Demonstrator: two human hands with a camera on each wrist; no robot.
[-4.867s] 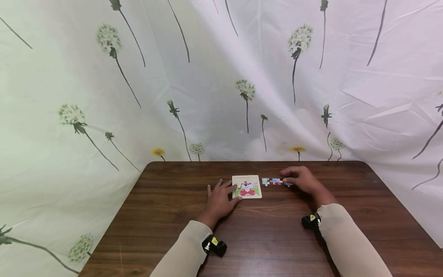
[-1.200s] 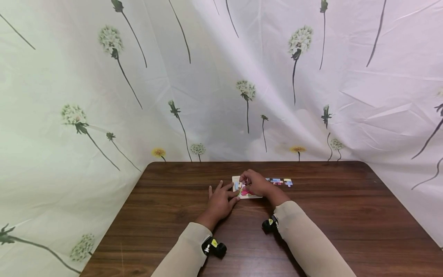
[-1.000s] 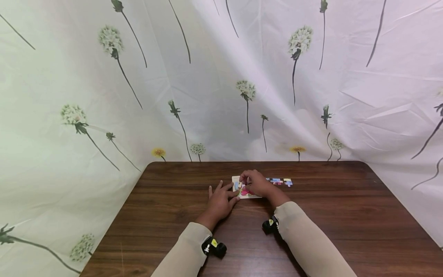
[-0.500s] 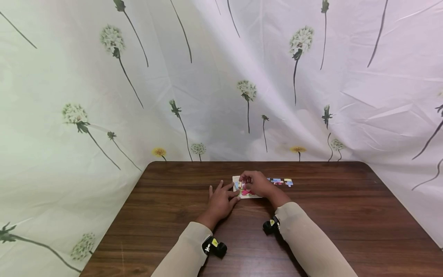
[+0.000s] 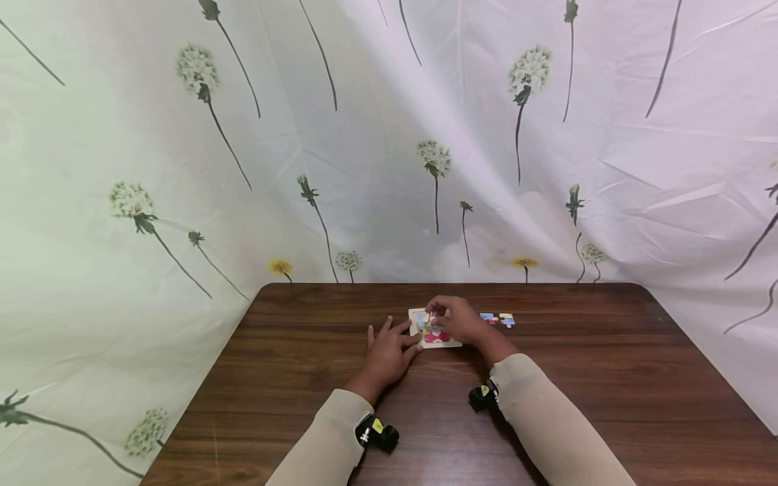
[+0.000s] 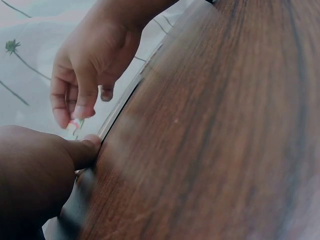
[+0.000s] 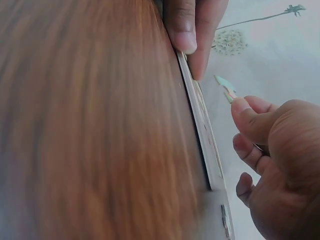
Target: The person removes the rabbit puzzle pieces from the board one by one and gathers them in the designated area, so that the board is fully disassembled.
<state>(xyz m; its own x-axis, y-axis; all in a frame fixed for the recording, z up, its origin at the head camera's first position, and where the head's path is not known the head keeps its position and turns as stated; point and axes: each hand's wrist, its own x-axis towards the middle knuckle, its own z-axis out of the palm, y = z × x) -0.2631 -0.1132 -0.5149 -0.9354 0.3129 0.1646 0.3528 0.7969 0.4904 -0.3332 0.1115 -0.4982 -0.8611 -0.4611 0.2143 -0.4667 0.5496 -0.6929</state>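
A square picture puzzle board (image 5: 416,312) with a pale rim lies near the table's far edge; a pink figure shows in its picture. My left hand (image 5: 386,351) rests at the board's left side with fingers spread, thumb and fingertips on its rim. Over the board, my right hand (image 5: 460,320) pinches a small puzzle piece (image 7: 227,91) between thumb and index finger. In the right wrist view that piece stands tilted above the board's edge. The left wrist view shows the same pinch just beyond my left thumb (image 6: 87,149). My right hand covers part of the picture.
Loose puzzle pieces (image 5: 506,320) lie in a row on the brown wooden table (image 5: 425,418), right of the board; my right hand hides the row's near end. A white cloth (image 5: 377,135) printed with dandelions hangs behind the table's far edge.
My right hand has come from the loose pieces on the right to over the board. In the last half second it has shifted slightly right, uncovering more picture. The left hand stays nearly still.
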